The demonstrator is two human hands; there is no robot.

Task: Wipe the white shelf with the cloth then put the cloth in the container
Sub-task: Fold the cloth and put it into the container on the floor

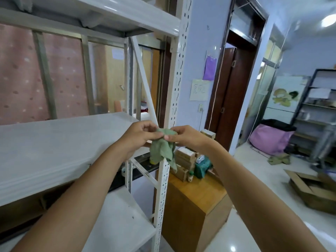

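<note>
A crumpled green cloth (162, 150) hangs in the air in front of the shelf's right front post. My left hand (139, 136) pinches its top edge from the left. My right hand (185, 137) pinches the same top edge from the right. The two hands nearly touch. The white shelf (54, 148) is a broad flat board at chest height, to the left of both hands, with nothing lying on it. No container for the cloth can be told apart in this view.
The white perforated post (164, 188) stands right below the cloth. A wooden cabinet (194, 202) to the right carries small boxes and a green bag (202, 165). An upper shelf board (91, 13) overhangs. A cardboard box (316, 190) and a purple sack (269, 139) sit on the floor.
</note>
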